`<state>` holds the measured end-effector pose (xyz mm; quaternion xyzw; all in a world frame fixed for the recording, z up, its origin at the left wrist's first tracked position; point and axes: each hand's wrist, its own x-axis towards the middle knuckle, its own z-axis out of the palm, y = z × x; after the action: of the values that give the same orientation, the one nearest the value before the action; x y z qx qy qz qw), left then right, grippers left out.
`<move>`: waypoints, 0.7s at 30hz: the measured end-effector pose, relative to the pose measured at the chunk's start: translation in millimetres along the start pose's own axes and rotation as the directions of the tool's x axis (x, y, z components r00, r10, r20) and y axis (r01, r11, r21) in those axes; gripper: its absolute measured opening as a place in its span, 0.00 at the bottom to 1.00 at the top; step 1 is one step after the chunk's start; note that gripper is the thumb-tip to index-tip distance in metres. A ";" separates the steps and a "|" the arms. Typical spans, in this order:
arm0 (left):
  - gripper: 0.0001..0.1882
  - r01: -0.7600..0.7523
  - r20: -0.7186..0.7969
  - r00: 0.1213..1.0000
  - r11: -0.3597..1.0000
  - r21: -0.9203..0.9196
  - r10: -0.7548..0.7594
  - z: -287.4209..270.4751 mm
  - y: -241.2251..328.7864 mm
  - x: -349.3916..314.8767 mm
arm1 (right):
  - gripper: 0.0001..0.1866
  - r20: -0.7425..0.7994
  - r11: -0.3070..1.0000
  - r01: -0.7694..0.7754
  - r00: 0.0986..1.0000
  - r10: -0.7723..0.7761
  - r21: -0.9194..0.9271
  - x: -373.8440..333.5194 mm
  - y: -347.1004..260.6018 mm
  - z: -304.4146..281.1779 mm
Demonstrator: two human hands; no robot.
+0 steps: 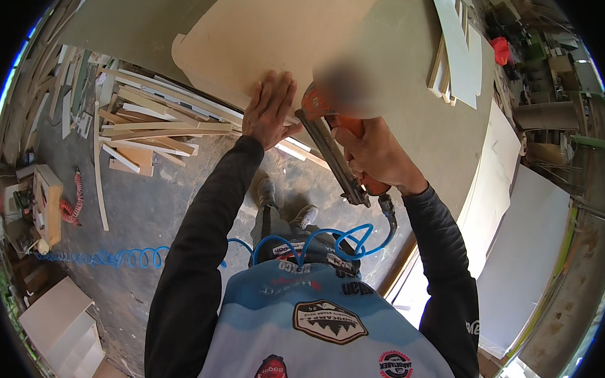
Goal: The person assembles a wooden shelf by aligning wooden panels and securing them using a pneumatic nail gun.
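Observation:
My right hand [378, 152] is wrapped round the handle of an orange pneumatic nail gun [331, 144], whose long dark magazine slants down toward me. Its upper end is over the near edge of a tan wooden panel [242, 39]; a blurred patch hides part of the tool's head. A blue coiled air hose [345, 244] joins the bottom of the handle by a dark fitting and runs left across my front. My left hand [270, 108] lies flat on the panel near its edge, fingers stretched out, just left of the tool.
Wood strips and offcuts [154, 124] are piled on the left, beyond the grey concrete floor [135, 216]. White strips [458, 47] lie on the work surface at the far right. Large white boards [521, 247] lean at the right. A wooden box [48, 200] stands far left beside a red coiled hose [73, 202].

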<state>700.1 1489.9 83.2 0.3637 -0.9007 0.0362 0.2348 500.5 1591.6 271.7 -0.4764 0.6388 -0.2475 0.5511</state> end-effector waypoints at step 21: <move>0.54 -0.011 0.022 1.000 1.000 0.009 0.011 2.9 -0.8 2.6 | 0.12 -0.110 0.999 0.040 0.993 -0.037 0.029 1.1 13.5 19.2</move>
<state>697.9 1487.0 81.6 0.3603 -0.9050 0.0378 0.2229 514.1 1600.4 254.6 -0.4658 0.6548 -0.2937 0.5177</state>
